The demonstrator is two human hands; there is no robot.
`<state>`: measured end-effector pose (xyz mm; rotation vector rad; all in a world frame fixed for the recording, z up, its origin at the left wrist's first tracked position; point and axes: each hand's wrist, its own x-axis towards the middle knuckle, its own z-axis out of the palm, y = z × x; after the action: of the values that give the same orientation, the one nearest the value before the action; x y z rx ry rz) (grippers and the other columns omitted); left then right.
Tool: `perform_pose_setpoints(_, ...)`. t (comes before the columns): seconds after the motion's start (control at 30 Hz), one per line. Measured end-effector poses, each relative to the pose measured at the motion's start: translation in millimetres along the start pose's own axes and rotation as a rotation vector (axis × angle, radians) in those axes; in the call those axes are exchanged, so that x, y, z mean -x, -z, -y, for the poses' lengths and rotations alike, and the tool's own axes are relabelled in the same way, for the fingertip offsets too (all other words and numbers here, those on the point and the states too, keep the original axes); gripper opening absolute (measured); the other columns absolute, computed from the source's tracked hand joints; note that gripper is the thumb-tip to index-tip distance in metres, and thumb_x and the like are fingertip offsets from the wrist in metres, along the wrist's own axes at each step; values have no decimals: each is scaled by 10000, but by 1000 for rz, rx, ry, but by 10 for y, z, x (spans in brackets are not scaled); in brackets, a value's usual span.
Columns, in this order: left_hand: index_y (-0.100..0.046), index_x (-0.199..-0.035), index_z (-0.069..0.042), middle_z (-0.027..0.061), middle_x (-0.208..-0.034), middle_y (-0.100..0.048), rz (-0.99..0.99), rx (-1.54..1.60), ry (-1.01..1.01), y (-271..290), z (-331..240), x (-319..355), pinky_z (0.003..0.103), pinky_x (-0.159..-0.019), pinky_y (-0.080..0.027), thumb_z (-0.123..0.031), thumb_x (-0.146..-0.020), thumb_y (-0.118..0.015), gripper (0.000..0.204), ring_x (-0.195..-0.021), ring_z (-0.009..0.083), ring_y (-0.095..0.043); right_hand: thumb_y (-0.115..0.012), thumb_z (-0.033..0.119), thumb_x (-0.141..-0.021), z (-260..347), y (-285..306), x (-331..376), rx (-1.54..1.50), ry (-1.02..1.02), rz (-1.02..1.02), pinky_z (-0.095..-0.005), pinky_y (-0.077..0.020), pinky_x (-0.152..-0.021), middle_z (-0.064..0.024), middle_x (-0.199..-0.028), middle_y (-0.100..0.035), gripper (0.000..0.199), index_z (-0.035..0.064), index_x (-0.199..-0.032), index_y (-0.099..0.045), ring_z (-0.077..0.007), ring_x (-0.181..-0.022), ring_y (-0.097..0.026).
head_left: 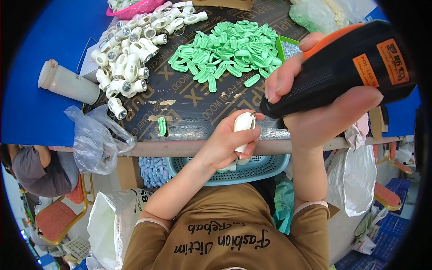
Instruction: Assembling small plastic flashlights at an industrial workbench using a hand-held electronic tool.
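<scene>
Left grip (231,139) is curled tight around a small white plastic piece (244,122), with the forearm coming up from 7 o'clock. Right grip (310,103) is wrapped around a black and orange power screwdriver (342,67), its tip touching the piece. The white, smooth, rounded piece sits at the tabletop (189,96) edge. Green clips (227,49) lie piled at 12 o'clock.

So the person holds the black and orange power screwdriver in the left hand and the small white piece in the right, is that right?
Not quite: the hands are swapped. The head view shows the right hand gripping the black and orange power screwdriver, while the left hand holds the small white piece.
</scene>
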<state>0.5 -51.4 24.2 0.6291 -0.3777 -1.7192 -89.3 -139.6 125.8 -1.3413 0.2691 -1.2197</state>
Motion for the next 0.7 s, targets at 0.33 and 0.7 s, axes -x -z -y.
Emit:
perform_pose_setpoints(0.33,-446,-1044,-10,40,-685,-498,-27,35,7,15,0,-25,228,-368,-292,-4,-801,-569,273,-463,91,-439,-420,615,-768,-93,-39,78,-43,38,83,-275,-423,-463,-89,-867,-521,757,-48,-1132,-404,-152,-553,-524)
perform_pose_setpoints(0.7,-446,-1033,-31,52,-635,-477,-20,82,68,26,-9,3,232,-365,-274,10,-791,-567,274,-445,102,-421,-424,835,-622,-125,-85,87,168,-18,19,-264,-414,-388,-22,-623,-425,851,28,-893,-421,-146,-413,-471)
